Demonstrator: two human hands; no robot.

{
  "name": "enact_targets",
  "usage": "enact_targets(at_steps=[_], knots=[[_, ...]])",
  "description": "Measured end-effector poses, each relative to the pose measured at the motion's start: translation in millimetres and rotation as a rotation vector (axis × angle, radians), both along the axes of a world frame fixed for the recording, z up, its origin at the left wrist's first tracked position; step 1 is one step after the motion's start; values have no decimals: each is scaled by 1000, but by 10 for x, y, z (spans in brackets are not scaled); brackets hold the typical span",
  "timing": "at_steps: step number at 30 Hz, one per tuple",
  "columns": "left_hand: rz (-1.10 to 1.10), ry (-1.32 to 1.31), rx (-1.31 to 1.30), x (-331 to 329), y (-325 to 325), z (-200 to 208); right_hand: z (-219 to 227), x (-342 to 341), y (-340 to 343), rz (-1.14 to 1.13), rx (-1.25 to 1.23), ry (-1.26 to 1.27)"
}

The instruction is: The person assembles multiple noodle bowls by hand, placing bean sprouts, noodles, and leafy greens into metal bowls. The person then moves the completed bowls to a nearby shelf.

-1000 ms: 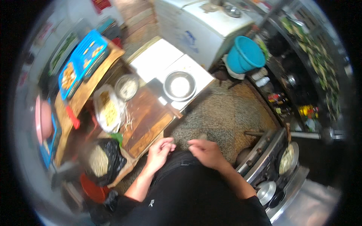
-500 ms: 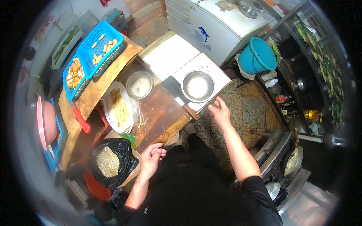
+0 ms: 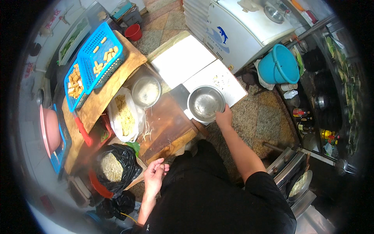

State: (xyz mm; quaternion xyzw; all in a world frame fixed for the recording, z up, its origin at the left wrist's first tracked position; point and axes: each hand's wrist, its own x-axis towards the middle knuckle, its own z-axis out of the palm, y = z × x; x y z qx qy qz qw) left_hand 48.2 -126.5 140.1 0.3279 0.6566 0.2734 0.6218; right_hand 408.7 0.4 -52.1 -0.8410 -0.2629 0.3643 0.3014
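My right hand (image 3: pixel 224 118) grips the near right rim of a steel bowl (image 3: pixel 205 102). The bowl looks tilted, with grey metal and a few small dark specks inside. Beneath it lies a cleaver (image 3: pixel 180 94), its wooden handle (image 3: pixel 201 128) partly covered. My left hand (image 3: pixel 154 174) hangs at the near edge of the wooden cutting board (image 3: pixel 165 117), fingers curled toward the thumb, with nothing visible in them. Another bowl (image 3: pixel 146 91) with pale contents stands at the board's far left, beside a white bag of yellowish shreds (image 3: pixel 125 117).
A black bag of bean sprouts (image 3: pixel 113 167) sits near left. Blue baskets (image 3: pixel 103 74) hold tan pieces; a red-handled knife (image 3: pixel 83 130) lies nearby. White boards (image 3: pixel 183 60) and a white freezer (image 3: pixel 233 35) are beyond. To the right are a blue bucket (image 3: pixel 277 65) and a pan (image 3: pixel 302 185).
My right hand has reached in and taken hold of the bowl's rim. The bowl has tilted, and its bright white inside now shows grey. My left hand stays curled near the board.
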Motion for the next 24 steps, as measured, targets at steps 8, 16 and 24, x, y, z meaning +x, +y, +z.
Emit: enact_targets(at_steps=[8, 16, 24], knots=[[0, 5, 82, 129, 192, -80, 207, 196, 48, 153, 151, -342], [18, 9, 72, 197, 180, -88, 298, 454, 160, 274, -42, -424], [24, -13, 77, 211, 163, -131, 220, 558, 181, 314, -47, -444]])
